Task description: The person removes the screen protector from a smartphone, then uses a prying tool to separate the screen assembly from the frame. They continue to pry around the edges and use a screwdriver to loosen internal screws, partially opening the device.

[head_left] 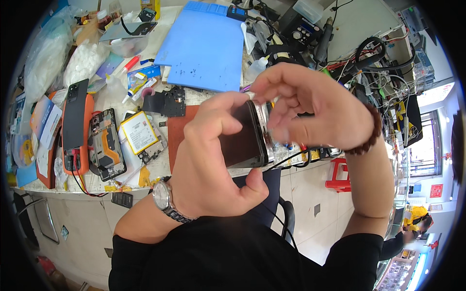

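A dark-screened smartphone (pixel 242 138) with a silvery side edge lies at the middle of the bench, partly covered by my hands. My left hand (pixel 206 155) curves over its left side. The index finger is bent near the phone's top edge, and the thumb stands apart below its near edge. At the phone's right side is my right hand (pixel 315 109), fingers loosely curled and thumb apart, with nothing seen between them. Whether either hand touches the phone is hard to make out. A small purple item shows just beyond the fingertips.
A blue mat (pixel 201 48) covers the far bench. Left are an opened phone (pixel 108 145), a battery (pixel 141 132), an orange-cased multimeter (pixel 77 121) and plastic bags (pixel 48 63). Tangled cables (pixel 374 63) crowd the right, and a red stool (pixel 338 175) stands on the floor.
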Available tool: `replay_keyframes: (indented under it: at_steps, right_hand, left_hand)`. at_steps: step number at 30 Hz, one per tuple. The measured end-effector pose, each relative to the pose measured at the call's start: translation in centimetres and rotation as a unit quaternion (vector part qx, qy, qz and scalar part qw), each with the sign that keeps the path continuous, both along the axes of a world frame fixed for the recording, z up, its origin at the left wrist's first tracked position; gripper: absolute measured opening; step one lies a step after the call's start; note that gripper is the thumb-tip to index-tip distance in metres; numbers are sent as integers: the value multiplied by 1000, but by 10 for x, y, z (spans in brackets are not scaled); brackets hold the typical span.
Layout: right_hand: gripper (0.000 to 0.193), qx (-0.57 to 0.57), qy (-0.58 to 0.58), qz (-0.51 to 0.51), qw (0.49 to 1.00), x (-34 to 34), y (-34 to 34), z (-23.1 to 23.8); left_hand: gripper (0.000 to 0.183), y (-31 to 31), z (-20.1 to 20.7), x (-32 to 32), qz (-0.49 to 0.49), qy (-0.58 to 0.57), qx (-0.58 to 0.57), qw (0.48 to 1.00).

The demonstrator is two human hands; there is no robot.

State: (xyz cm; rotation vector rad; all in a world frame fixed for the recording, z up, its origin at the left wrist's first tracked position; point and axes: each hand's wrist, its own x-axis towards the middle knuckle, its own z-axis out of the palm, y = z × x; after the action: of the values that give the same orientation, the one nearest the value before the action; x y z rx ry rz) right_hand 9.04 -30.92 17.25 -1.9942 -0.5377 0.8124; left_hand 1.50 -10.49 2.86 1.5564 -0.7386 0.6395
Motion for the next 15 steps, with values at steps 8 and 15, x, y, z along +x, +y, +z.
replay_keyframes:
  at_steps: [8,15]
  right_hand:
    - [101,102,-278,38,954,-34,-16,-63]
    - [93,120,-308,45,943,-30,-9,-70]
  left_hand:
    - [87,5,-1,1,-54,26,27,998]
    - [97,11,1,2,-27,12,68,997]
